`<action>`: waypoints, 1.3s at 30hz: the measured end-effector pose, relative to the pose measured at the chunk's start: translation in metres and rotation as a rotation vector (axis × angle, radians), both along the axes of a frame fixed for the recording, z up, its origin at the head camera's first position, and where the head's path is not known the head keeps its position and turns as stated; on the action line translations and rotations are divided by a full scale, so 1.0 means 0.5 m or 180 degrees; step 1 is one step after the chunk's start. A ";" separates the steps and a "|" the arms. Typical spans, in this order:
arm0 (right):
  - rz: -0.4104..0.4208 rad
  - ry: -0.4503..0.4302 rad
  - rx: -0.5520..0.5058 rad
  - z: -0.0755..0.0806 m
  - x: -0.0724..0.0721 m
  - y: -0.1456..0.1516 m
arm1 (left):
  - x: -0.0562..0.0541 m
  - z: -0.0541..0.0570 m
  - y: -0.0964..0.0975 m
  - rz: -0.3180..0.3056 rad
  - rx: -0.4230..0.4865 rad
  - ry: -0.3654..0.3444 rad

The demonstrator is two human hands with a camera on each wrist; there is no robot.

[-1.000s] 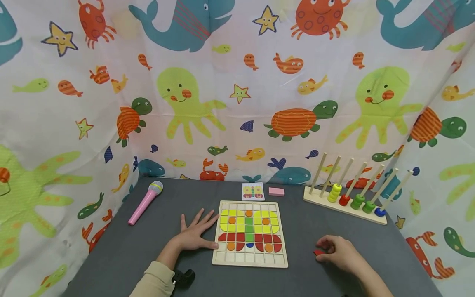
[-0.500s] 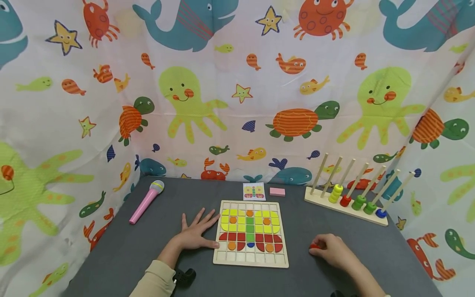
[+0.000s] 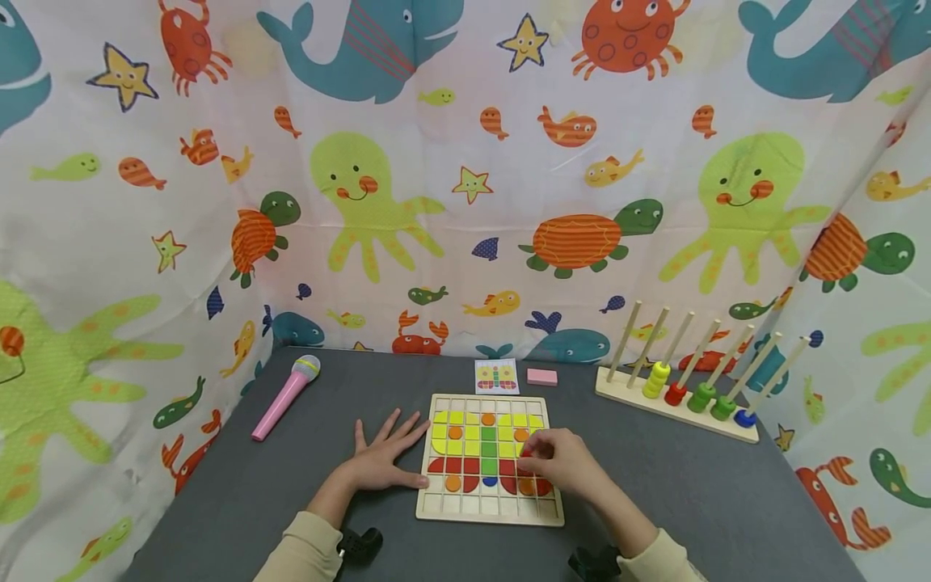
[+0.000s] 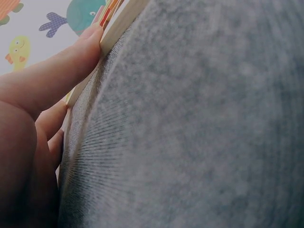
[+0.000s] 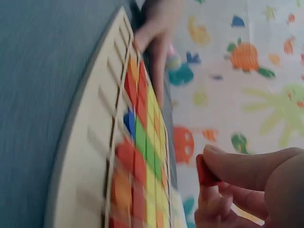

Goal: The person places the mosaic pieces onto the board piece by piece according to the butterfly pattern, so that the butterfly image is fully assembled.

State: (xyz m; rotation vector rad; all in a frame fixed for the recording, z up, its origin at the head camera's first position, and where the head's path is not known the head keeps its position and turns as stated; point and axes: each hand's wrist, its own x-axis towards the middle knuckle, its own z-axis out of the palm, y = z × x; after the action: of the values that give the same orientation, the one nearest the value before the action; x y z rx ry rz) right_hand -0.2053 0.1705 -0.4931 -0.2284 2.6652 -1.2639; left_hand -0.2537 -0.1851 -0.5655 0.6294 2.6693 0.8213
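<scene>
A wooden grid board (image 3: 471,508) lies on the dark table, filled with yellow, red, orange, green and blue pieces in a butterfly-like pattern. My left hand (image 3: 374,465) rests flat with fingers spread, thumb and fingertips at the board's left edge. Over the right part of the board is my right hand (image 3: 567,462). Its thumb and fingers pinch a small red tile (image 5: 205,172), clearest in the right wrist view. Some red and yellow pieces under that hand are hidden in the head view.
Behind the board lie a picture card (image 3: 497,377) and a pink block (image 3: 541,377). A pink toy microphone (image 3: 284,400) lies at the back left. At the back right stands a wooden peg stand (image 3: 618,384) with colored rings. A sea-animal curtain (image 3: 465,218) encloses the table.
My right hand has lifted the red tile from the table on the right and carried it left over the board. The left hand has stayed at the board's edge.
</scene>
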 end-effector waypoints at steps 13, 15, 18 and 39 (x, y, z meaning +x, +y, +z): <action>0.0492 -0.0221 -0.0535 -0.034 -0.003 -0.168 | 0.009 0.017 0.005 0.0042 -0.0130 -0.0066; 0.0542 -0.0212 -0.0478 -0.035 -0.005 -0.179 | 0.011 0.022 0.006 0.0073 -0.0211 -0.0087; 0.0500 -0.0272 -0.0498 -0.036 -0.007 -0.191 | 0.011 0.024 0.008 0.0071 -0.0271 -0.0037; 0.0266 0.0148 0.0321 -0.057 -0.014 -0.263 | 0.004 0.017 0.009 0.0060 -0.0328 0.0041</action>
State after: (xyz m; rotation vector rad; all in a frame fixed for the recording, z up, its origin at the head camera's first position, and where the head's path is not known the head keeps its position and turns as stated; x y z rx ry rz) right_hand -0.2122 0.0390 -0.5214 -0.3545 2.7183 -1.1094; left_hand -0.2519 -0.1806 -0.5572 0.5871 2.7128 0.6815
